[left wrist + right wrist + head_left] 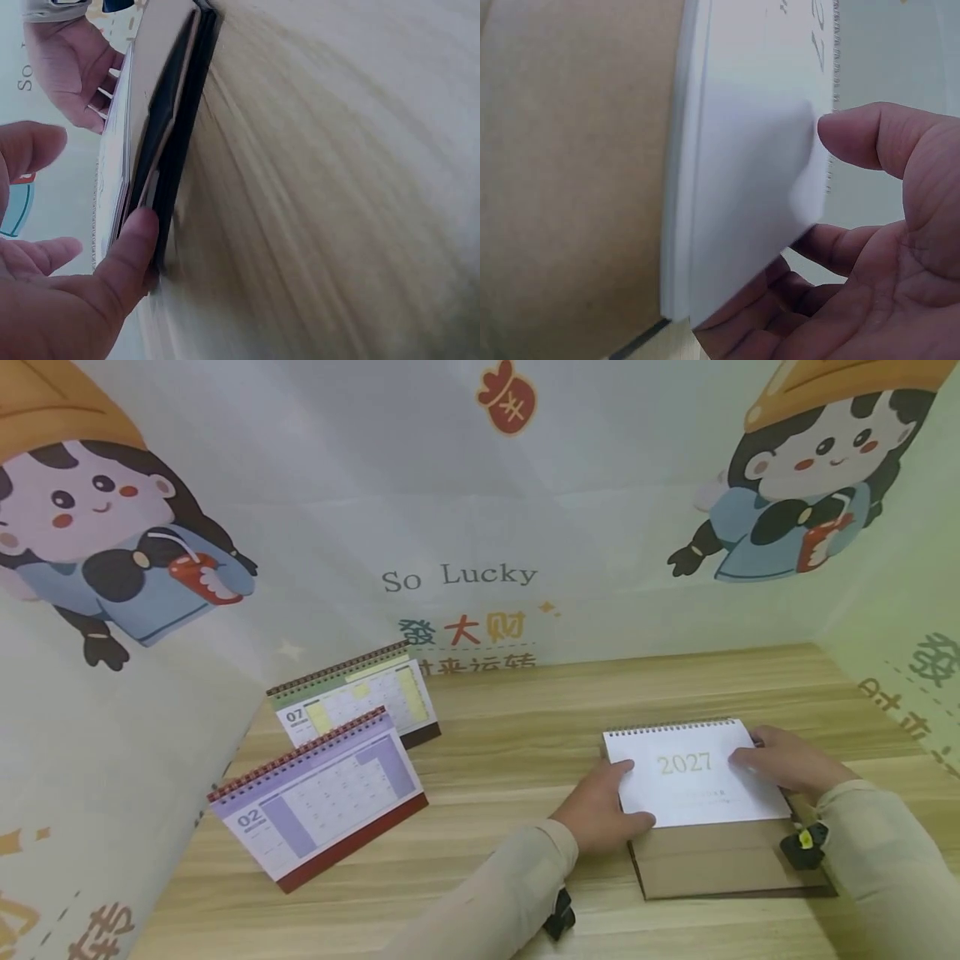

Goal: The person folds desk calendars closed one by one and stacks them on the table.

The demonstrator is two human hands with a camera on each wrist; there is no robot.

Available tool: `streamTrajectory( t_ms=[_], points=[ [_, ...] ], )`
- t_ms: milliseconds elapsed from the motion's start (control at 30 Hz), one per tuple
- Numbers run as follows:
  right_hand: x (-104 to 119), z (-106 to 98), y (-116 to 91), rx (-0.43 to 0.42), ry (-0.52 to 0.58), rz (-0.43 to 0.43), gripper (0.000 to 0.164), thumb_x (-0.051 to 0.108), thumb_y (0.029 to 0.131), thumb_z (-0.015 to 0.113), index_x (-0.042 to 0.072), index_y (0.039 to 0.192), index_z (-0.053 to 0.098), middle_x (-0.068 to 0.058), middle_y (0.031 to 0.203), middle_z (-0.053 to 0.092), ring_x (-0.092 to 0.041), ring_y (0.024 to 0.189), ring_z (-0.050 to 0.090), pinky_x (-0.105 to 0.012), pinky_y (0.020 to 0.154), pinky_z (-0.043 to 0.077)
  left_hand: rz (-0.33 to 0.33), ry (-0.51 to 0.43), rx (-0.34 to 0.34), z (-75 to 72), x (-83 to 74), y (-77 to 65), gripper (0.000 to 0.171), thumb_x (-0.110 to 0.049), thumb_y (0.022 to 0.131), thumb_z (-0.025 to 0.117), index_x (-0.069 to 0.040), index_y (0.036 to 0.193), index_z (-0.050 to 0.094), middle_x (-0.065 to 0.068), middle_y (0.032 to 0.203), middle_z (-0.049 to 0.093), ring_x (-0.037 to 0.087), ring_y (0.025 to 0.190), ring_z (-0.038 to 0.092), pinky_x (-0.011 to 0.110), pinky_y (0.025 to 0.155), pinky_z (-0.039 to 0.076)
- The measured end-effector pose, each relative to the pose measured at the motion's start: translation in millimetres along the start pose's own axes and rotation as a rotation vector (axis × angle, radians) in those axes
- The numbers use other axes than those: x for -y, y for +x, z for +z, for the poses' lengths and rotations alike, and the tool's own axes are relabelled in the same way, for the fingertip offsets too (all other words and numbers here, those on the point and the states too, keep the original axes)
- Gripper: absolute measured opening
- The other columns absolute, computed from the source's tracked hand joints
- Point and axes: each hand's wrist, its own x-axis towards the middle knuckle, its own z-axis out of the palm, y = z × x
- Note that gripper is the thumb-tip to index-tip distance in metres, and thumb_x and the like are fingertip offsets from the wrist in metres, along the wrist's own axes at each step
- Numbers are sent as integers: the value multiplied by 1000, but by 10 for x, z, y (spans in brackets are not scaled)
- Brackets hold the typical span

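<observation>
A white desk calendar (pixel 697 789) marked 2027 lies tilted back on its brown cardboard stand (pixel 720 860), spiral binding at the far edge. My right hand (pixel 795 760) grips its right side, thumb over the cover and fingers behind the edge; the right wrist view shows these fingers (pixel 840 247) partly hidden by the pages. Along the left side, my left hand (pixel 596 810) is spread. In the left wrist view one extended finger (pixel 131 240) touches the stand's edge, while the other visible digits stand apart from it.
Two more desk calendars stand at the left: a purple one (pixel 330 810) marked 02 in front, a green one (pixel 367 693) marked 07 behind. Printed cloth walls (pixel 337 527) bound the wooden tabletop (pixel 510 735) at the back and sides.
</observation>
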Motion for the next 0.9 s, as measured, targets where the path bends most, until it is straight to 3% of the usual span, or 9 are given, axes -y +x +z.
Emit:
streamTrajectory(
  t_ms=[133,300,433,667,900],
  points=[
    [-28,-10,10,-8,-5,-5,65,23,98,51,-27,133,29,-45,126,42,-47,106,51,-52,86,49,4,-1,26,-4,-1,-4,72,-28,87,74,-8,149,43,8,148,45,12,128,46,23,105,36],
    [-53,-48,0,4,3,22,68,25,98,49,-27,135,25,-45,126,41,-47,107,51,-52,86,49,27,-14,55,0,-7,8,67,-32,88,74,-11,146,49,8,151,41,12,132,42,24,107,35],
    [-59,-67,-16,1,5,31,69,26,98,48,-27,135,25,-45,126,40,-48,107,50,-53,87,48,11,-19,74,13,-31,18,64,-34,88,73,-13,145,51,7,152,40,12,134,40,25,107,35],
    [-54,-64,-24,2,3,10,65,23,100,47,-28,135,27,-44,126,41,-47,107,50,-54,88,48,-14,10,74,29,-44,39,65,-36,86,73,-12,143,53,5,145,48,10,118,50,24,100,40],
    [-84,-63,-18,26,39,20,64,22,101,45,-28,136,25,-42,126,42,-46,108,51,-52,88,49,-30,16,86,43,-46,56,63,-39,86,71,-18,143,54,2,148,46,10,123,49,27,101,40]
  ],
)
